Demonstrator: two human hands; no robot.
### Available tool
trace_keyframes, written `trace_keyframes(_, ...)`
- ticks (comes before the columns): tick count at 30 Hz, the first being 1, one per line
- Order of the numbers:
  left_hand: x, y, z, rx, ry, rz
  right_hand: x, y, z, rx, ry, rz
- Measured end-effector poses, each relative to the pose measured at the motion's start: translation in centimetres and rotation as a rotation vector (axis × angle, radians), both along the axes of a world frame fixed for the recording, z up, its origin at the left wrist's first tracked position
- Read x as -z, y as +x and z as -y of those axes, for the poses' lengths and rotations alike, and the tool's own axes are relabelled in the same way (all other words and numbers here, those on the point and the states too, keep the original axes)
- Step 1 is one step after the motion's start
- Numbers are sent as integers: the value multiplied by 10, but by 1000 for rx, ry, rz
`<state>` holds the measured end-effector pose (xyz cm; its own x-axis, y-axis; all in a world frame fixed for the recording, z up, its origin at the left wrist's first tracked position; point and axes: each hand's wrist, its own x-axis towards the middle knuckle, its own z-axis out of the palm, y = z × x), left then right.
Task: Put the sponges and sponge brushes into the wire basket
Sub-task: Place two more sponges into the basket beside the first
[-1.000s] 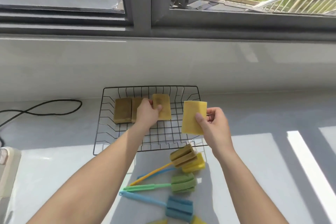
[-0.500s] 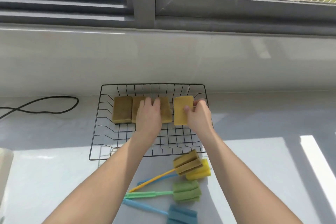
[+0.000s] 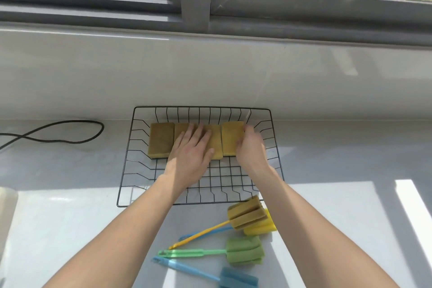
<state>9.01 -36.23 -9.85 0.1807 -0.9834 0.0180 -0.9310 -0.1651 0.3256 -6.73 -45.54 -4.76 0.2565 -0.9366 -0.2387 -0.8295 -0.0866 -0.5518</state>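
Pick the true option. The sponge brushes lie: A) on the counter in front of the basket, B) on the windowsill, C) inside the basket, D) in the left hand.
A: the sponge brushes lie on the counter, outside the near rim of the basket.

Both hands (image 3: 219,149) on sponges (image 3: 161,139) in wire basket (image 3: 131,170), brushes (image 3: 245,250) outside

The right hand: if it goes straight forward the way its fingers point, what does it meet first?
Probably the far wire wall of the wire basket; the right hand points there beside the rightmost sponge. Depth is unclear.
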Motion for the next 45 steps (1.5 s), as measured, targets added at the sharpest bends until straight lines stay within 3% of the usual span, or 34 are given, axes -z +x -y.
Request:
trace_keyframes(7, 6, 1, 0, 26, 35, 74, 8, -4, -4, -82, 76, -31)
trace_keyframes(18, 6, -4, 5, -8, 76, 148, 15, -3, -4, -133, 26, -108)
trace_keyframes(25, -13, -3, -8, -6, 90, 62, -3, -13, -25, -130, -102, -142)
trace_keyframes(33, -73, -21, -101, -100, -26, -99, -47, -59, -118, -65, -159, 163)
trace_keyframes(38, -82, -62, -191, -77, -24, -170, -55, -104, -194, -67, -133, 161)
trace_keyframes(45, -64, -118, -274, -96, 149, -233, -40, -167, -273, 40, -4, 84)
